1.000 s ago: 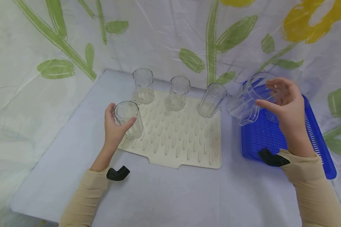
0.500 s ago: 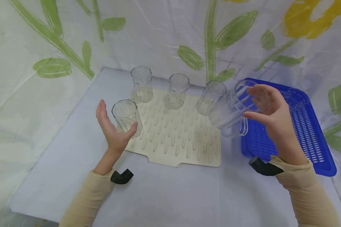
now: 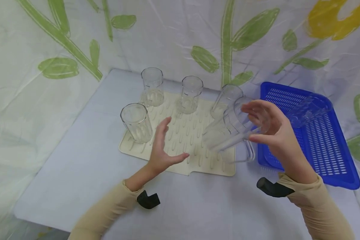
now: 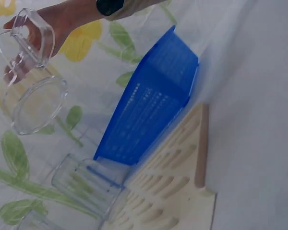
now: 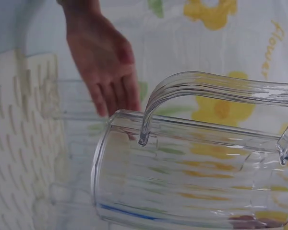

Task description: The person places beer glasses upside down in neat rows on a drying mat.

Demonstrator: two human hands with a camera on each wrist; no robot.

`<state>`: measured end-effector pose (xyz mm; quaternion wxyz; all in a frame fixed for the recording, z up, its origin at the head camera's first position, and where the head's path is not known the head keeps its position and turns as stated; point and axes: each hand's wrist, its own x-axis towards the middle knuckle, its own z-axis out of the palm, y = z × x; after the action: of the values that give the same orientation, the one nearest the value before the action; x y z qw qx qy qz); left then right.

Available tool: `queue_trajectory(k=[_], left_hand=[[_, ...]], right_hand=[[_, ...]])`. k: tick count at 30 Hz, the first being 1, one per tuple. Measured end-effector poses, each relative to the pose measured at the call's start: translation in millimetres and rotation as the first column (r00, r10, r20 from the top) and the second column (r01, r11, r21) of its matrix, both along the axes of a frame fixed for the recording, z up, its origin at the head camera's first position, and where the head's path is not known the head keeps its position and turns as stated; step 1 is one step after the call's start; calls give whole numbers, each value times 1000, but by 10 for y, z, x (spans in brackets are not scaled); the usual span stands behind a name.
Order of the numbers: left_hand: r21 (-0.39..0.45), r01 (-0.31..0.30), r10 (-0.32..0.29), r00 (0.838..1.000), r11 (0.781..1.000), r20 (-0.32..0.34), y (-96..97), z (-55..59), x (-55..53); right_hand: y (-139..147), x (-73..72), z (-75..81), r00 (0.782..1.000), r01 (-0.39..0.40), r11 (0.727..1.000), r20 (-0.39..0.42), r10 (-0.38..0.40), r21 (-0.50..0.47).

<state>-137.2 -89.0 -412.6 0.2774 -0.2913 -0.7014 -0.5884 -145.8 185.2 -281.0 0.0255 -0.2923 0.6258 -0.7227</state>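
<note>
My right hand grips a clear glass mug, tilted, above the right side of the cream ridged mat. Its base points left and the handle hangs on the near side; the right wrist view shows that handle large. Fingers spread, my left hand hovers over the front of the mat and holds nothing. One clear mug stands at the mat's front left corner. Along the back edge are three more: a left mug, a middle mug and a right mug, partly behind the held one.
Right of the mat sits a blue perforated basket, with another clear glass lying in it. White cloth covers the table. Behind rises a white curtain painted with leaves and yellow flowers.
My right hand has carried the mug left from over the basket to the mat. The left hand has let go of the front left mug and moved right.
</note>
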Motion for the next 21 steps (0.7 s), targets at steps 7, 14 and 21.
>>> queue_trajectory(k=[7,14,21], left_hand=[[-120,167,-160,985,979,71,235,-55,85],[-132,144,-139,989,981,47,280,-74,137],[-117,109,-92,986,987,142,287,-73,202]], right_hand=[[-138,51,-79,991,-131,989,-25,129,-66],[-255,118,-97,989,-147,988,-23,146,-48],[-331,102,-182,990,-142,988,-27,140,-59]])
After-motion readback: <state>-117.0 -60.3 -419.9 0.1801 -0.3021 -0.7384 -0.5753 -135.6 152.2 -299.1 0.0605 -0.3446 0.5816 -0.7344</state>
